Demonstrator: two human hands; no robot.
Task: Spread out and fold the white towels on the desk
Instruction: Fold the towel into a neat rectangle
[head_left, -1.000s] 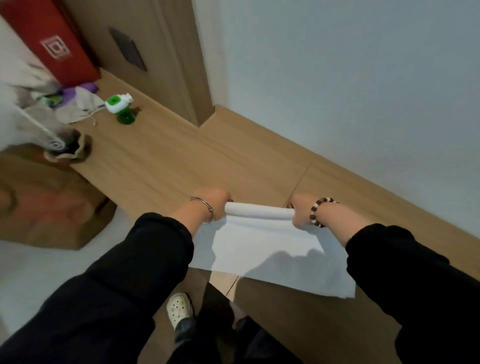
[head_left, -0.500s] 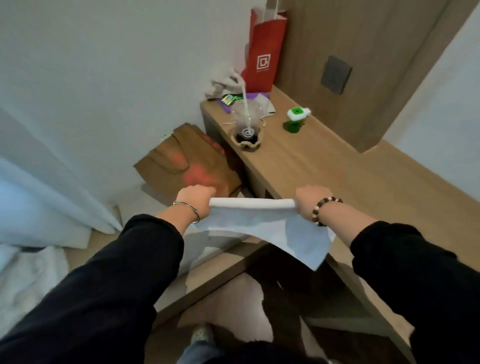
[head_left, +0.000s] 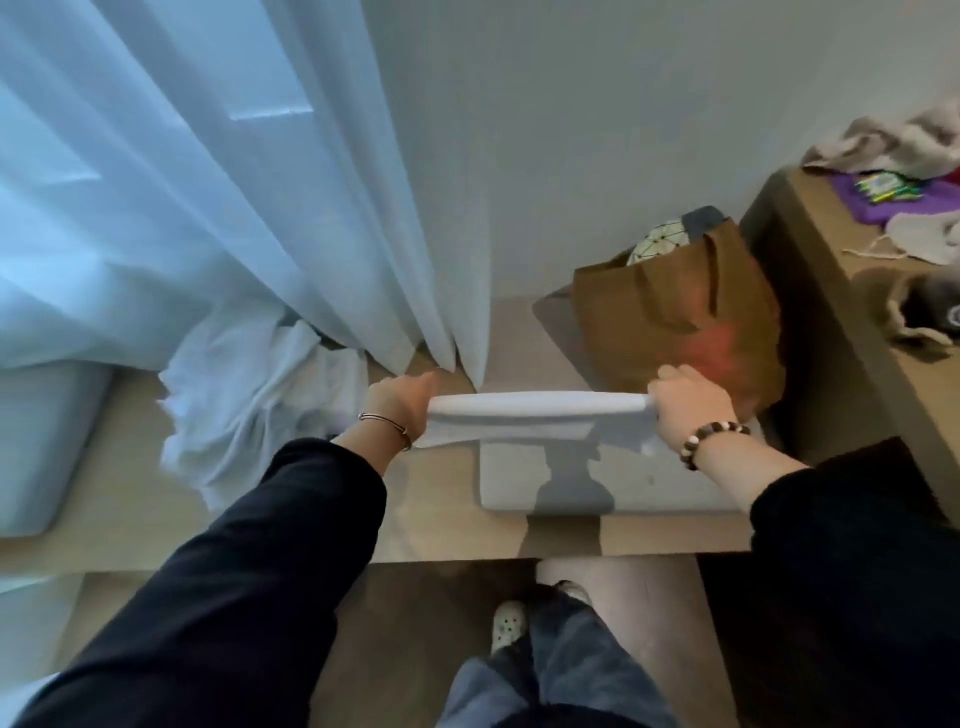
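Currently the white towel (head_left: 537, 410) stretches left to right at frame centre, left grip (head_left: 400, 400) and right grip (head_left: 685, 405) each clamped on one end; a folded white cloth (head_left: 509, 478) lies just below, nearer the right grip.

No legible text, number or brand appears; the reddish print on the brown bag (head_left: 649, 312) is blurred.

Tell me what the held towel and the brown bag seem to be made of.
The towel: soft matte white cloth, it seems; it hangs in smooth folds. The brown bag: matte paper or stiff fabric, with flat strap handles; the blur leaves it open.
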